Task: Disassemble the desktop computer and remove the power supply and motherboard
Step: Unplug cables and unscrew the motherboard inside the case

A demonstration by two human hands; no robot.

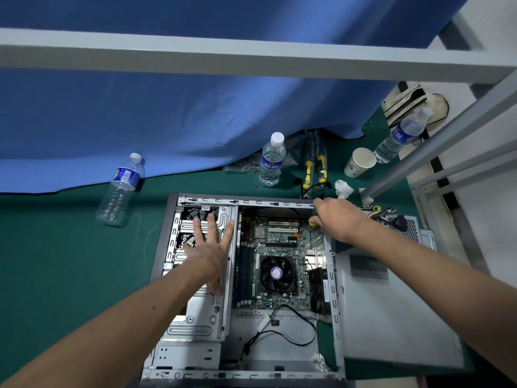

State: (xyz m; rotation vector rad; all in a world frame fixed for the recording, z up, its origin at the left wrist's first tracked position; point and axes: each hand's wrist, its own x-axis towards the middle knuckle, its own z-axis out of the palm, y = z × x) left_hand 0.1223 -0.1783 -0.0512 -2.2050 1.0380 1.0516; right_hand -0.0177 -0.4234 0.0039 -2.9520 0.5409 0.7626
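Where right hand (337, 218) curls, yellow tool (312, 223) mostly hidden

No legible text on bottle labels (270, 161).

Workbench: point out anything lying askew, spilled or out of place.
An empty water bottle lies tipped on its side left of the computer case. Loose screws are scattered by the blue curtain, and a crumpled tissue sits near the paper cup.

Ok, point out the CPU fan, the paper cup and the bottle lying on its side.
CPU fan (276, 273), head view, purple hub label.
Paper cup (359, 163), head view, outer wall.
Lying bottle (120, 191), head view, clear body.
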